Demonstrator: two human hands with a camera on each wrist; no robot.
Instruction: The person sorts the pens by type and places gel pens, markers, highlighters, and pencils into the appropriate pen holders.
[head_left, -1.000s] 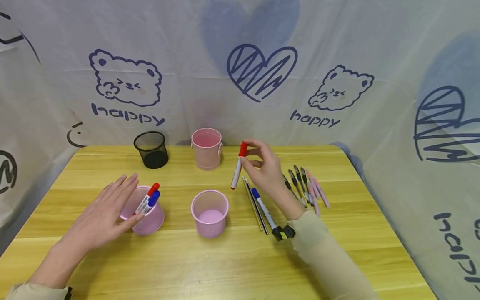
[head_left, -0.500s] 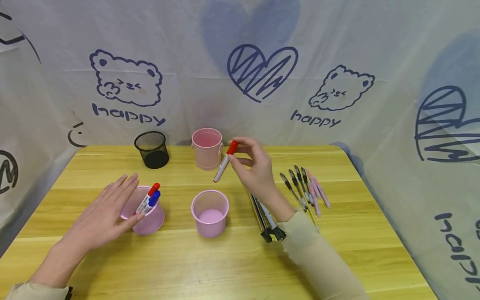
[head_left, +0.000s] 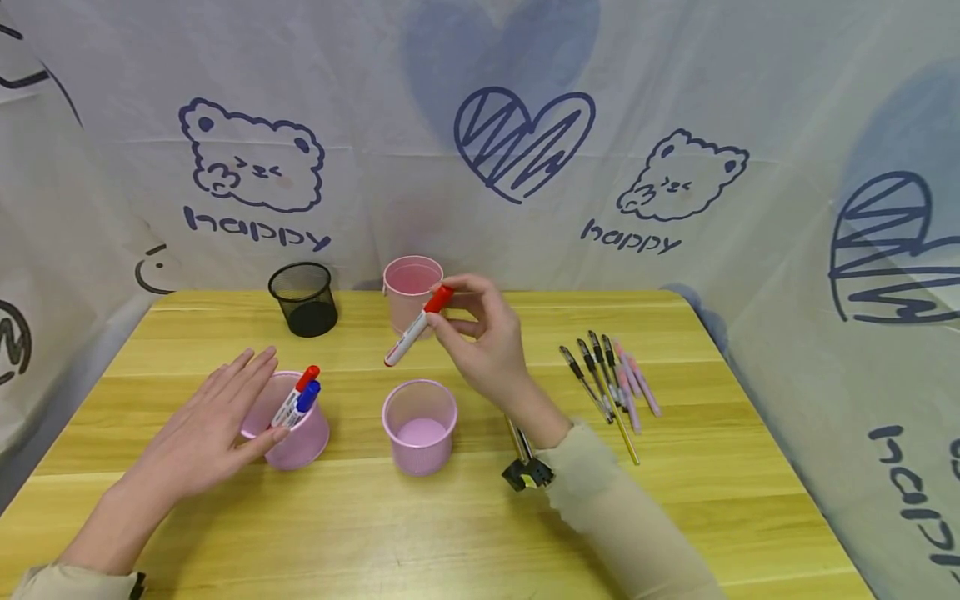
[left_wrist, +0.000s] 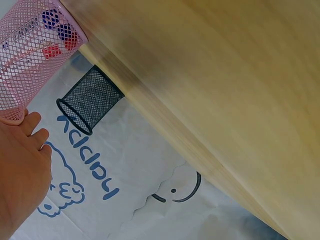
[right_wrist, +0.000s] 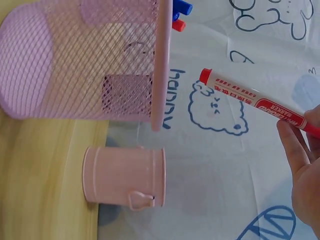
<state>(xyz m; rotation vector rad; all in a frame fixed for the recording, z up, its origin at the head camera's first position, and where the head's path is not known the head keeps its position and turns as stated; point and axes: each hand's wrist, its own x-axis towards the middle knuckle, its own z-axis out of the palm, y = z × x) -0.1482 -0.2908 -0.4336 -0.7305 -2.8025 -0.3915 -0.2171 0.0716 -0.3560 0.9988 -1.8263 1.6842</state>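
My right hand (head_left: 487, 333) pinches a red-capped whiteboard marker (head_left: 408, 337) near its cap, between thumb and fingers. The marker slants in the air with its tail down and left, above and behind the middle pink mesh pen cup (head_left: 422, 458), which has nothing in it. My left hand (head_left: 202, 425) rests with straight fingers on the rim of the left pink mesh pen cup (head_left: 303, 450). A red-capped marker (head_left: 287, 408) and a blue-capped marker (head_left: 306, 400) lean inside that cup. The left wrist view shows fingertips at the rim of the cup (left_wrist: 30, 75).
At the back stand a black mesh cup (head_left: 302, 304) and a pink bucket (head_left: 405, 308), partly behind the held marker. Several black pens (head_left: 590, 367) and pink pens (head_left: 637, 387) lie on the right. More pens are partly hidden under my right wrist.
My right hand has moved left with the red-capped marker, from above the loose pens to behind the middle cup, and the marker has tilted further over. My left hand stays still.
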